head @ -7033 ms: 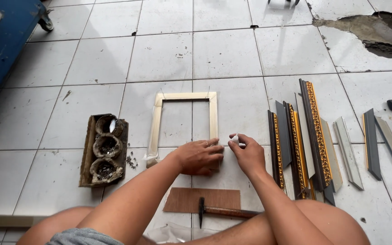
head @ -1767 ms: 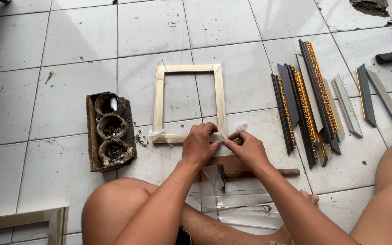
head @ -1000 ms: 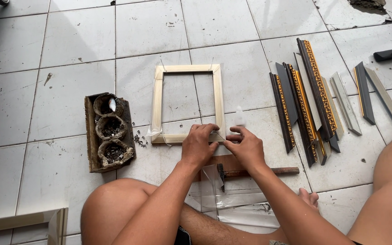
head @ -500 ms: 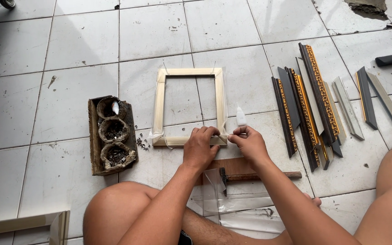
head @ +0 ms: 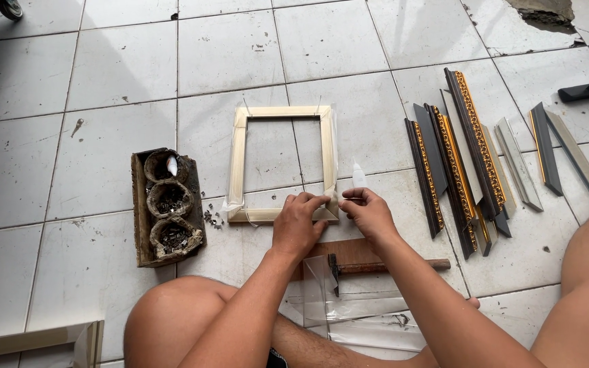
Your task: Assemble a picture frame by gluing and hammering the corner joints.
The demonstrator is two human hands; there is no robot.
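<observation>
While my left hand [head: 296, 230] presses flat on the near right corner of the pale wooden frame [head: 282, 163] on the floor tiles and my right hand [head: 368, 211] has its fingers pinched on clear tape [head: 357, 178], I judge a slip could skew the joint.

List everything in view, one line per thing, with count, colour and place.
wooden frame: one, pale wood, centre of the tiled floor
moulding strips: several, dark, gold and grey, right of the frame
nail holder: one, brown, three cups, left of the frame
hammer: one, wooden handle, on a brown board
clear plastic sheet: near the legs
left hand: on the frame's near right corner
right hand: beside that corner, fingers pinched
</observation>
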